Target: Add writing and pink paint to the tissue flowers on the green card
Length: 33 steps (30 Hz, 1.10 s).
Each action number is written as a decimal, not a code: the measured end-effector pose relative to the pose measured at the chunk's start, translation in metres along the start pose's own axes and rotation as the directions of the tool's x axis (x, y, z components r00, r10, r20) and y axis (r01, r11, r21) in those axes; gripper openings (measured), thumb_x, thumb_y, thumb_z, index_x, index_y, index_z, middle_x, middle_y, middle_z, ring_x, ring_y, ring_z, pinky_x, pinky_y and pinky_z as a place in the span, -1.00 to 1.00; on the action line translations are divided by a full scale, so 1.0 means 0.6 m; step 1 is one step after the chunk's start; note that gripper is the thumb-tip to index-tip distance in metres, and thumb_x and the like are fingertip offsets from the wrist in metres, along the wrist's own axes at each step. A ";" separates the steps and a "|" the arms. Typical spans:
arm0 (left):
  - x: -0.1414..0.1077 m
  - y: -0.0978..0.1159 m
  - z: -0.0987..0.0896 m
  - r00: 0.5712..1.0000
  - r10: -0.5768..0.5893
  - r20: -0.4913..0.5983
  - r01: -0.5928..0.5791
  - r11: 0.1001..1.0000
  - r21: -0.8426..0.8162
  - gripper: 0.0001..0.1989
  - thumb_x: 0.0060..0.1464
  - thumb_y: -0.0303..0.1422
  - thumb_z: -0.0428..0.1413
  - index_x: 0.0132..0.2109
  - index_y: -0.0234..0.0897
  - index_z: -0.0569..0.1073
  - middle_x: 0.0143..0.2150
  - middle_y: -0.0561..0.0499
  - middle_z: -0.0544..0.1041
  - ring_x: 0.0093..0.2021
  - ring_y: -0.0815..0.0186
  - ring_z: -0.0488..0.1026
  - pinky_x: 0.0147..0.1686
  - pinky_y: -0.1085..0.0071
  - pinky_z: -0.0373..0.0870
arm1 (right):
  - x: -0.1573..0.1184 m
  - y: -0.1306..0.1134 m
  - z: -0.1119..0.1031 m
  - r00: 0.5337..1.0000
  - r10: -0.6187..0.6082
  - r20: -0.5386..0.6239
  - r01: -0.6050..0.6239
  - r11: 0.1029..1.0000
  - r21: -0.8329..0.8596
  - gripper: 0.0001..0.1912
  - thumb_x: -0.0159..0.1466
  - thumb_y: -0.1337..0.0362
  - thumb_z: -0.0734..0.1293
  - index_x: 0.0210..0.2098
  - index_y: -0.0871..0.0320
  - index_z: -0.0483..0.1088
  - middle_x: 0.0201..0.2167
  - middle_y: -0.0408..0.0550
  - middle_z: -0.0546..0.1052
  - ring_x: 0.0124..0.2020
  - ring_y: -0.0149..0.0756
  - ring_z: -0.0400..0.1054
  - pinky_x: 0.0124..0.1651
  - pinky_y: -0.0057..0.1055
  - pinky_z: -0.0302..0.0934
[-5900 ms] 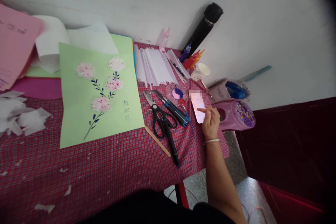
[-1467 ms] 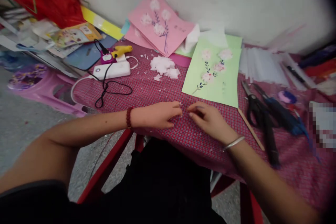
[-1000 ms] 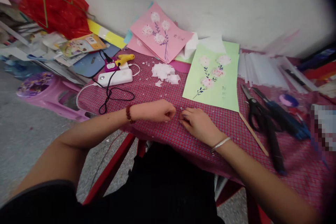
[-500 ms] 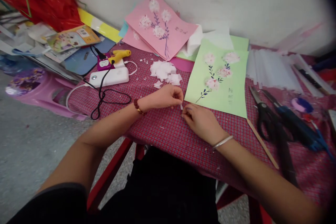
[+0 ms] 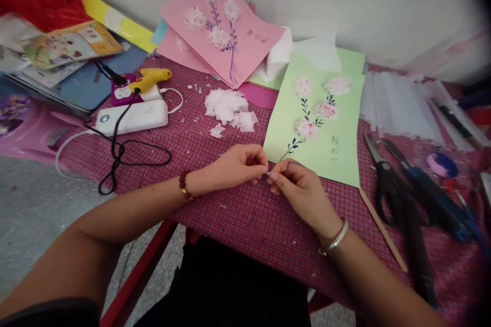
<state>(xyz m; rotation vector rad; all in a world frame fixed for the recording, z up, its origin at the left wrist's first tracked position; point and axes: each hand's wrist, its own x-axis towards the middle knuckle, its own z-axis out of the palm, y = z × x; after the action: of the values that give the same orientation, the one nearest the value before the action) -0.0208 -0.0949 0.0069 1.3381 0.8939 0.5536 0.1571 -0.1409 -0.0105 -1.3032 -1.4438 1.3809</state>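
Observation:
My left hand (image 5: 245, 164), with a beaded bracelet at its wrist, pinches a tiny whitish piece of paper (image 5: 269, 172). Fingertip to fingertip with it, my right hand (image 5: 297, 189) is closed on the same piece, which the fingers mostly hide. Beyond my left hand lies a pile of white paper squares (image 5: 228, 107). A green sheet with pink paper flowers (image 5: 345, 127) lies just past my right hand. Farther back, a pink sheet with white flowers (image 5: 253, 15) leans over other sheets.
At left are a white power bank (image 5: 132, 116), a tangled black cable (image 5: 143, 163) and a yellow glue gun (image 5: 149, 79). To the right lie black scissors (image 5: 383, 173), a blue-handled tool (image 5: 437, 199), a wooden stick (image 5: 383, 230) and clear plastic sleeves (image 5: 399, 107).
My hands have come together at the fingertips around the small piece. The view has shifted, so the objects at left sit farther left in the picture.

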 end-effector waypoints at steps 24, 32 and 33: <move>-0.002 -0.005 -0.010 0.961 -0.248 0.126 0.277 0.820 -0.501 -0.90 0.19 -0.39 0.07 -0.18 -0.35 0.40 -0.36 -0.02 0.57 -0.44 0.42 0.51 -0.40 0.50 0.45 | -0.006 0.003 0.002 0.990 -0.135 -0.050 0.130 0.988 -0.088 -0.84 0.32 0.37 0.24 -0.42 0.14 0.33 -0.44 -0.20 0.38 -0.53 -0.49 0.29 -0.45 -0.49 0.20; -0.013 0.005 0.002 0.908 -0.276 0.316 0.353 0.910 -0.218 -0.77 0.12 -0.24 0.18 -0.36 -0.32 0.39 -0.48 0.14 0.40 -0.57 0.53 0.31 -0.55 0.58 0.27 | -0.014 -0.010 0.008 0.941 -0.331 -0.073 0.320 0.938 -0.131 -0.83 0.30 0.46 0.28 -0.33 0.09 0.45 -0.43 -0.19 0.43 -0.36 -0.45 0.34 -0.30 -0.50 0.25; -0.014 0.008 0.001 0.908 -0.271 0.320 0.351 0.908 -0.227 -0.75 0.12 -0.23 0.17 -0.37 -0.32 0.38 -0.49 0.14 0.40 -0.57 0.53 0.29 -0.56 0.58 0.23 | -0.016 -0.013 0.010 0.940 -0.335 -0.065 0.327 0.939 -0.107 -0.82 0.31 0.46 0.26 -0.29 0.08 0.47 -0.42 -0.19 0.43 -0.35 -0.44 0.35 -0.29 -0.50 0.26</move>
<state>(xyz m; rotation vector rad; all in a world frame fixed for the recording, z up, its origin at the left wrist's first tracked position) -0.0246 -0.1009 0.0132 0.9583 0.7436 0.2177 0.1523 -0.1505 -0.0026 -1.0970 -1.6031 1.0365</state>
